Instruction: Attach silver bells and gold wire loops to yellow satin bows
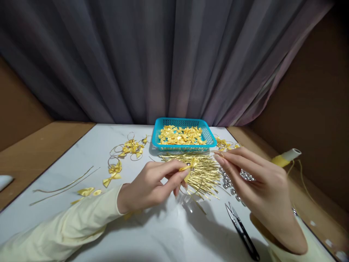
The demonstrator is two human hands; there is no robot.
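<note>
My left hand (152,183) pinches a small yellow ribbon bow (191,166) with a gold wire on it, just above a pile of gold wire pieces (199,171). My right hand (253,178) hovers close on the right, fingers together and pointing at the bow; small silver bells (247,175) show in its palm. More silver bells (227,182) lie on the white table under it. A turquoise basket (182,121) of yellow bows stands behind the wires.
Finished bows on gold wire loops (131,147) lie at the left, with loose bows (85,191) and long gold wires (65,186). Black thread snips (242,231) lie at front right. A spool of yellow thread (286,157) rests on the wooden ledge. A curtain hangs behind.
</note>
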